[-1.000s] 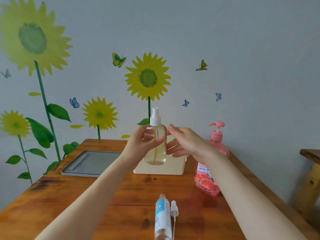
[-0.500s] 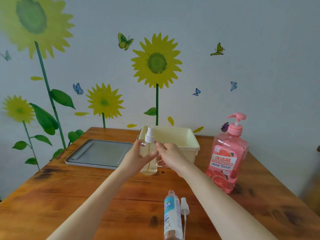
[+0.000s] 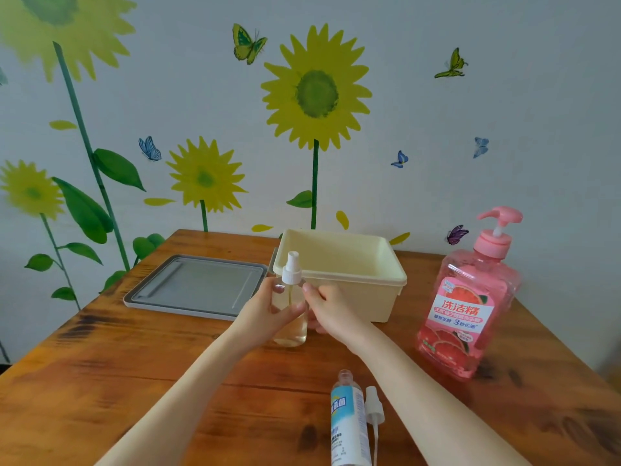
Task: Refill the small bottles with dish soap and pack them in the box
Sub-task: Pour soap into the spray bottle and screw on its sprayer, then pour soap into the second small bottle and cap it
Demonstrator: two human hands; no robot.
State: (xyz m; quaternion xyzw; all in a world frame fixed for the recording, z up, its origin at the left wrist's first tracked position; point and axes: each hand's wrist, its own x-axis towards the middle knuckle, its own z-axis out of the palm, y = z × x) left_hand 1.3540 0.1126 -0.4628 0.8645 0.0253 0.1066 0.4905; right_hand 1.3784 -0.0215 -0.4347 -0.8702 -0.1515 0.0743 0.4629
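- Head view: a person's two bare forearms reach over a wooden table and meet at a small spray bottle, held upright just in front of a cream box.
- The left hand wraps round the bottle's clear body, thumb across the front.
- The right hand closes in from the other side, its fingertips curled against the bottle's shoulder just under the white spray cap.
- Both hands are thus together, clamped on the one bottle.
- The bottle holds pale yellow liquid, and its cap is on; whether its base rests on the table or hangs just above it is hard to tell from this angle.
- The cream box stands open behind the hands, near the back edge of the table.
- A grey lid lies flat just to the left of the box.
- A large pink dish soap bottle with a pump top stands upright to the right of the box, well apart from the hands.
- Near the front edge, a second small bottle with a blue and white label lies on its side, neck open.
- Its loose spray head lies just beside it, with the tube trailing toward the viewer.
- Sunflower decals and butterfly stickers cover the pale wall behind the table.
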